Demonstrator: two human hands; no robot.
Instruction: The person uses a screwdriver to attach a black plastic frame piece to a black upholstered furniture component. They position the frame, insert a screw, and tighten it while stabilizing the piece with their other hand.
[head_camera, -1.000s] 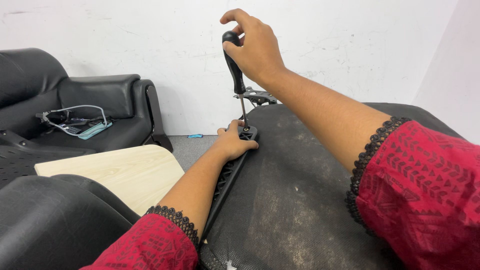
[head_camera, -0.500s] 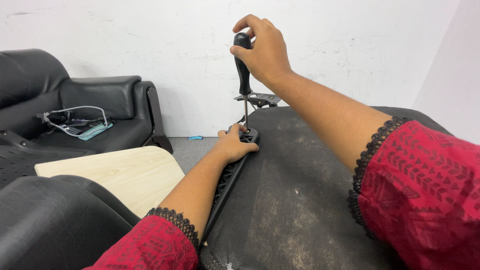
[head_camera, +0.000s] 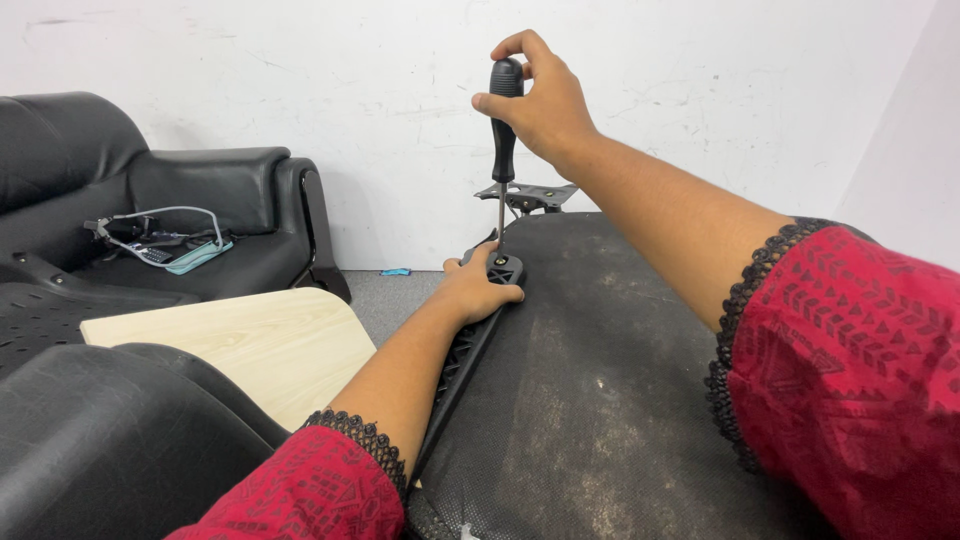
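Far to the left of both hands, a black leather sofa (head_camera: 200, 200) carries a tangle of cables and a teal device (head_camera: 165, 245) on its seat. Nearer, a pale wooden tablet board (head_camera: 250, 340) lies flat, just left of the left forearm.

The left hand (head_camera: 480, 285) presses down on the end of a black ribbed plastic arm bracket (head_camera: 465, 355) that runs along the edge of the upturned dusty chair seat (head_camera: 620, 400). Its grip lies flat and closed over the part, seemingly to keep it from turning.

Directly above it, the right hand (head_camera: 535, 105) has its grip wrapped around the black handle of a screwdriver (head_camera: 503, 130). The tool stands upright, its shaft meeting the bracket end beside the left fingertips, so force runs straight down. A metal mounting plate (head_camera: 528, 195) sits just behind the shaft.
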